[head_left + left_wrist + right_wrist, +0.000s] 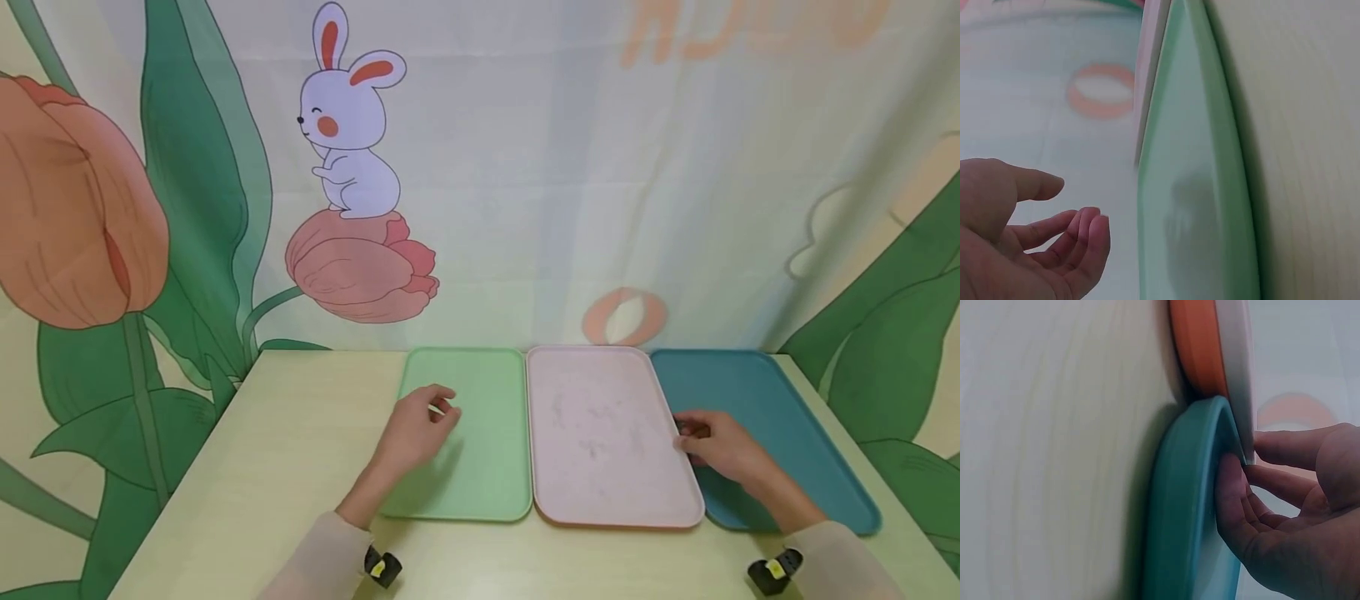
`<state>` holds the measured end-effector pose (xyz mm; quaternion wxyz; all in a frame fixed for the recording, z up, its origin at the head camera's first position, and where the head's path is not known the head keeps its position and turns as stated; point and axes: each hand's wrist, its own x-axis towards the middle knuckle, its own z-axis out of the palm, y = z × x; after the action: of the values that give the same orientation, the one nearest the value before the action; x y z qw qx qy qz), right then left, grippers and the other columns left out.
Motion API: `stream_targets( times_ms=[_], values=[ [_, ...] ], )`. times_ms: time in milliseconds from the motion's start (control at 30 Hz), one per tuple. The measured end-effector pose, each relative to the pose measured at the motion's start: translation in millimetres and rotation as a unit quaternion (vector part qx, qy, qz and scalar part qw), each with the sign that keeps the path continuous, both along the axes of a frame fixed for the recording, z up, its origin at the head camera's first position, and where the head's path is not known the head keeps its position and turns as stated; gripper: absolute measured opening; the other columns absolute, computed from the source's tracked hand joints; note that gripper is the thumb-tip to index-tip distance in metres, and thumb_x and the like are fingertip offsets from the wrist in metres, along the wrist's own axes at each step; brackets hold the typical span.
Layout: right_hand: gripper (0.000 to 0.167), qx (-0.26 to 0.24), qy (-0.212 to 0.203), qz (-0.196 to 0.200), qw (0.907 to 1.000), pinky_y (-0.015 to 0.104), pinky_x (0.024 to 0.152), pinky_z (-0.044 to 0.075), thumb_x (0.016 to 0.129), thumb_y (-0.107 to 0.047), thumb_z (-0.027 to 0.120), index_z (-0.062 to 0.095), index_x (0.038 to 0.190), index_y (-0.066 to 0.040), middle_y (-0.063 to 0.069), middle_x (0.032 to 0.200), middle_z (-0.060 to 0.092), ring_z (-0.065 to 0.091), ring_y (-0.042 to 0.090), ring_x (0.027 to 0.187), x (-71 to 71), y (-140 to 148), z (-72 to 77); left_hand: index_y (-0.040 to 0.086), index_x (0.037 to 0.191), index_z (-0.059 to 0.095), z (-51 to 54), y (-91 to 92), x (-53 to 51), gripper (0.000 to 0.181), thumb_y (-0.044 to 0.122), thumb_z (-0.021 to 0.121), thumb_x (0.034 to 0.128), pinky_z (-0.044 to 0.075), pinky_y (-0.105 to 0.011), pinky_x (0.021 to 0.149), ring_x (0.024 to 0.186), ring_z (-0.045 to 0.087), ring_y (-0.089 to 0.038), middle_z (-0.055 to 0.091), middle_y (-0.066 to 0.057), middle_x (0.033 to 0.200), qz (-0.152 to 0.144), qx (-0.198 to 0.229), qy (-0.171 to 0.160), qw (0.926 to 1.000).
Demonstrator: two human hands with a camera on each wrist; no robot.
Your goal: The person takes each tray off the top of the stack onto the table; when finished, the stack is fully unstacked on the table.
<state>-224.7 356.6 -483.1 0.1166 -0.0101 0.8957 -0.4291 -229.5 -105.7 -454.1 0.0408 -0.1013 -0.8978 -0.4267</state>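
Three trays lie side by side in the head view: a light green tray (pixel 491 442), a pale pink tray (pixel 607 467) in the middle and a teal tray (pixel 780 425) on the right. My right hand (pixel 723 450) pinches the pink tray's right rim, with some fingers tucked beneath it, over the teal tray. Below the pink tray, an orange tray (pixel 1199 344) shows in the right wrist view. Above the green tray hovers my left hand (pixel 416 429), its fingers loosely bent and holding nothing; it casts a shadow on that tray.
The trays rest on a pale wooden table (pixel 300 433), whose bare surface shows at the left and along the front. Directly behind its back edge hangs a curtain (pixel 487 167) printed with tulips and a rabbit.
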Motion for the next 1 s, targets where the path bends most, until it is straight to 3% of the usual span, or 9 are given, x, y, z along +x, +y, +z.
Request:
stream_targets(
  times_ms=[133, 267, 400, 500, 667, 1000],
  values=[
    [0.053, -0.001, 0.001, -0.003, 1.0000, 0.045, 0.085, 0.063, 0.106, -0.010, 0.063, 0.045, 0.148, 0.017, 0.022, 0.118, 0.063, 0.065, 0.031, 0.105, 0.4, -1, 1.5, 0.004, 0.132, 0.068, -1.6, 39.8, 3.7, 0.034, 0.020, 0.070, 0.1021, 0.057, -0.033, 0.075, 0.091, 0.069, -0.018, 0.069, -0.003, 0.103, -0.063, 0.019, -0.024, 0.9975],
    [0.053, 0.001, 0.004, -0.003, 1.0000, 0.045, 0.085, 0.063, 0.106, -0.010, 0.063, 0.046, 0.148, 0.017, 0.022, 0.118, 0.064, 0.065, 0.031, 0.105, 1.5, -2, 1.6, 0.000, 0.139, 0.062, -4.6, 69.9, 1.2, 0.045, 0.023, 0.071, 0.1016, 0.058, -0.030, 0.069, 0.085, 0.070, -0.015, 0.068, -0.006, 0.108, -0.099, 0.041, -0.059, 0.9925],
    [0.053, 0.002, 0.004, -0.004, 1.0000, 0.045, 0.085, 0.063, 0.106, -0.010, 0.063, 0.046, 0.148, 0.017, 0.021, 0.118, 0.064, 0.065, 0.030, 0.106, 2.2, -1, 0.6, -0.003, 0.145, 0.056, -9.0, 89.0, -5.6, 0.055, 0.026, 0.073, 0.1008, 0.058, -0.031, 0.066, 0.074, 0.071, -0.016, 0.066, -0.007, 0.112, -0.104, 0.055, -0.110, 0.9870],
    [0.053, 0.000, 0.003, -0.004, 1.0000, 0.045, 0.085, 0.063, 0.106, -0.010, 0.064, 0.046, 0.148, 0.017, 0.020, 0.117, 0.064, 0.065, 0.030, 0.106, 3.3, 0, 1.0, -0.004, 0.143, 0.055, -14.0, 99.3, -10.3, 0.056, 0.025, 0.075, 0.0990, 0.056, -0.031, 0.068, 0.066, 0.070, -0.016, 0.065, -0.007, 0.108, -0.105, 0.044, -0.124, 0.9857],
    [0.054, -0.008, -0.001, -0.004, 1.0000, 0.045, 0.085, 0.063, 0.106, -0.011, 0.064, 0.045, 0.148, 0.017, 0.020, 0.117, 0.064, 0.065, 0.030, 0.105, 4.4, 0, 0.0, -0.007, 0.130, 0.060, -23.2, 110.9, -16.5, 0.045, 0.017, 0.077, 0.0953, 0.053, -0.029, 0.070, 0.058, 0.066, -0.014, 0.063, -0.009, 0.099, -0.086, 0.016, -0.105, 0.9906],
    [0.055, -0.009, -0.004, -0.010, 0.9999, 0.044, 0.085, 0.063, 0.106, -0.012, 0.064, 0.045, 0.149, 0.016, 0.021, 0.118, 0.063, 0.064, 0.029, 0.106, 3.3, 2, -1.9, -0.001, 0.107, 0.056, -32.0, 111.4, -17.7, 0.034, 0.008, 0.082, 0.0867, 0.043, -0.029, 0.061, 0.069, 0.053, -0.018, 0.056, -0.004, 0.082, -0.056, -0.019, -0.093, 0.9939]
  ],
)
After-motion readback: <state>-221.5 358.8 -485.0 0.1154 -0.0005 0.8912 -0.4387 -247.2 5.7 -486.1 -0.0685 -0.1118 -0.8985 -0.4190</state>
